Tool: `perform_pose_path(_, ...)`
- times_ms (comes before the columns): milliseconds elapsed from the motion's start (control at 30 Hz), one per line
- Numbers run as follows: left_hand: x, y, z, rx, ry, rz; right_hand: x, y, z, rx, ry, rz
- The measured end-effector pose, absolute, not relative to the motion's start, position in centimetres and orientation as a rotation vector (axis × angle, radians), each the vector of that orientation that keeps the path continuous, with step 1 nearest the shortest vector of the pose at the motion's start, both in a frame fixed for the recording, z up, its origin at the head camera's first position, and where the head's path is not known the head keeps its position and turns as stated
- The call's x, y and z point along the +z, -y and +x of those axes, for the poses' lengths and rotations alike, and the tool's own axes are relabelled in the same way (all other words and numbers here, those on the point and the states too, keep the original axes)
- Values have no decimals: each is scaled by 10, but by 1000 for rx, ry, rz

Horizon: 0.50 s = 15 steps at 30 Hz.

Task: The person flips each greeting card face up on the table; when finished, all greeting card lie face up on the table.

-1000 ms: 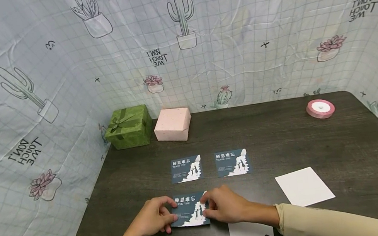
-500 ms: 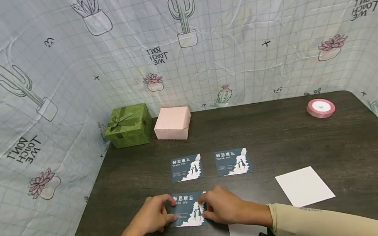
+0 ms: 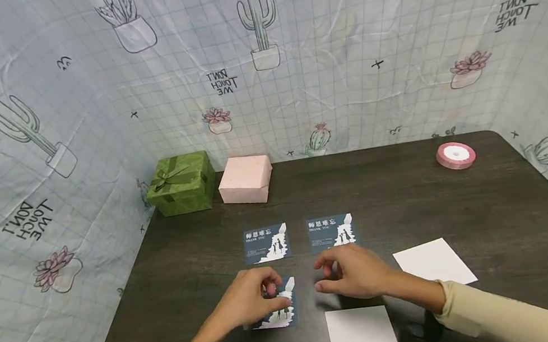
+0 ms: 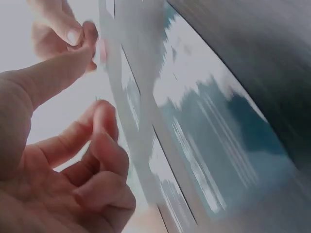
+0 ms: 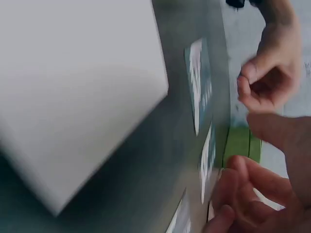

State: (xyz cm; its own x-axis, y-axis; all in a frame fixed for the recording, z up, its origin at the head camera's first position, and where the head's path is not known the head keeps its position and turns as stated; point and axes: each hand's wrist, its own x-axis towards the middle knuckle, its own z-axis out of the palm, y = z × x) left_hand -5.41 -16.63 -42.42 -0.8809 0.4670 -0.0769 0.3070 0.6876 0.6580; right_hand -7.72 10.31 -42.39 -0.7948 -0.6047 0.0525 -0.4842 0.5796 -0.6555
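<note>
A dark blue "THANK YOU" card with white figures lies flat on the table, partly hidden by my left hand. That hand hovers above it, fingers bent and thumb out, gripping nothing; in the left wrist view the card is apart from the fingers. To its right, my right hand hangs in the air with loosely curled fingers and nothing in them. Just beyond the hands lie two matching cards, a left one and a right one; my right hand covers the latter's lower edge.
A white square sheet lies near the front, below my right hand. Another white sheet lies tilted, partly behind my right forearm. Along the back stand a green gift box, a pink box and a pink ribbon roll.
Both hands have let go of the front card's edges. The left hand has moved right, over the card; the right hand has moved right and away. The view has shifted slightly.
</note>
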Motion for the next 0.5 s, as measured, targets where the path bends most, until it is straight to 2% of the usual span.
perform_pose_path(233,-426,115,-53,625,-2713,766,-420,-152,-69,-712,-2659,-844)
perform_pose_path(500,-441,85,-46,341,-2785,958,-435,-165,-52,-595,-2642,-842)
